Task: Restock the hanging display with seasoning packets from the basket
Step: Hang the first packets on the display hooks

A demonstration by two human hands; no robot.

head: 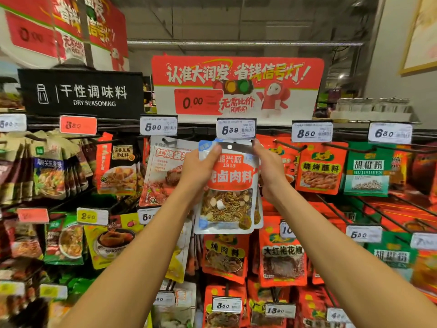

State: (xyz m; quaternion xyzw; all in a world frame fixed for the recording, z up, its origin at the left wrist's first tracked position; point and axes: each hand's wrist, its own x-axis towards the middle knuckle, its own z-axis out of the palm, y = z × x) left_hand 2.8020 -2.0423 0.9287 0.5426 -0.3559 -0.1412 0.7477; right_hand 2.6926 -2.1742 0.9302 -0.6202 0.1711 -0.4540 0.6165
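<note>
Both hands grip one packet [228,185] at its top corners: left hand [201,169], right hand [272,171]. The hang hole sits between the fingers [216,150]. Price tag [236,128] just above the fingers; further packets hang behind.

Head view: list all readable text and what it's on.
"干性调味料 DRY SEASONING": black aisle sign
"认准大润发 省钱信号灯!", "0.00": red promo sign
"5.90": price tag
"8.50": price tag
"6.80": price tag
"1913", "卤肉料": held packet
"胡椒粉": green packet
"大红袍花椒": red packet
Barcodes, fine print: unreadable.
</note>
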